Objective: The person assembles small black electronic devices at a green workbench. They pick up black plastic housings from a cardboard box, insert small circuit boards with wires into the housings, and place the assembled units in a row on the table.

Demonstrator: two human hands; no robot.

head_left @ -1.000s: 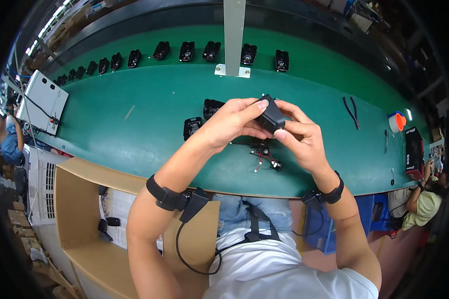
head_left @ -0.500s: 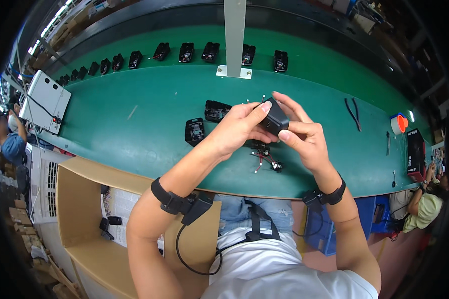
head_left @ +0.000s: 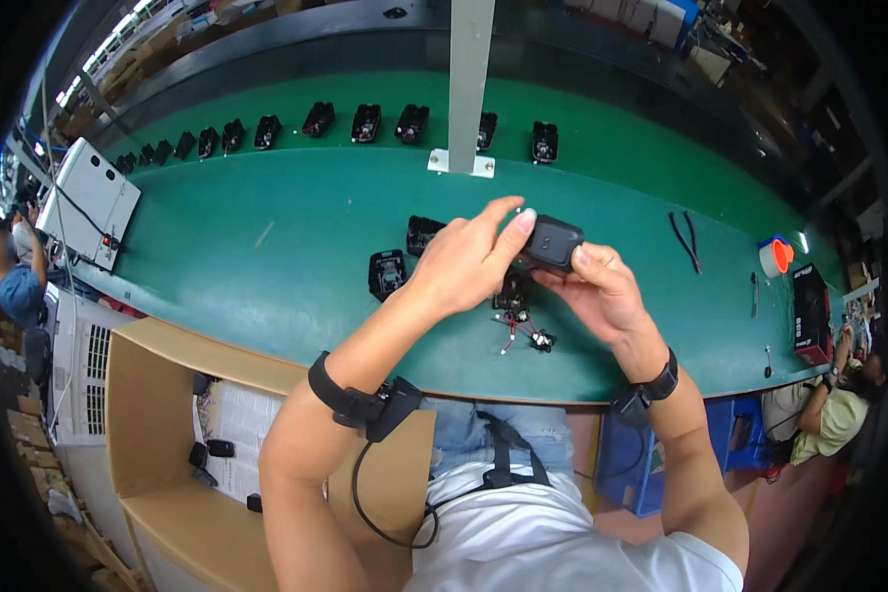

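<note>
A small black plastic housing with rounded corners is held above the bench between my two hands. My left hand has its thumb on the left side of the housing. My right hand pinches its lower right corner between thumb and fingers. Beneath lies a cluster of small parts with red and black wires and white connectors. Left of my hands, an open black casing shows its inner parts. Another casing is partly covered by my left hand.
Several open black casings line the green strip behind the bench. A grey post rises there. Pliers, an orange-and-white round container and a black box are right. A cardboard box stands lower left.
The black housing has been turned so that its broad face shows, and sits slightly lower and to the right. My fingers have shifted around it; my right hand has moved down.
</note>
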